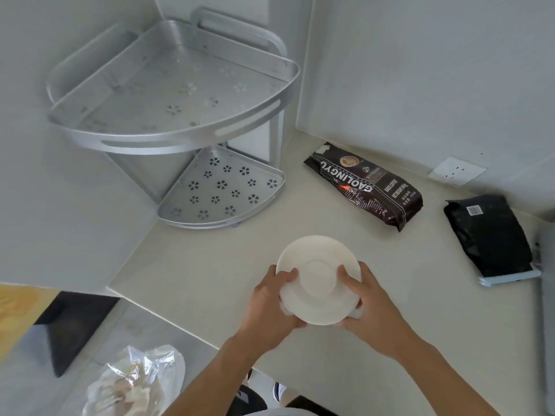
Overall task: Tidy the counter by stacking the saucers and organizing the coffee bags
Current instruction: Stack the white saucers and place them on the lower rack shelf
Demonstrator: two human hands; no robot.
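Observation:
Both hands hold a stack of white saucers (316,262) just above the cream counter (210,280), low in the middle of the view. My left hand (270,304) grips its left rim and my right hand (369,307) grips its right rim, thumbs on top. A brown printed coffee bag (365,184) lies flat on the counter behind the saucers. A plain black coffee bag (489,235) with a pale blue clip at its near end lies flat at the far right.
A two-tier silver corner rack (180,115) stands in the wall corner at left, its shelves bare. A wall socket (458,171) sits behind the bags. Below the counter edge lies a crumpled plastic bag (135,382) on the floor.

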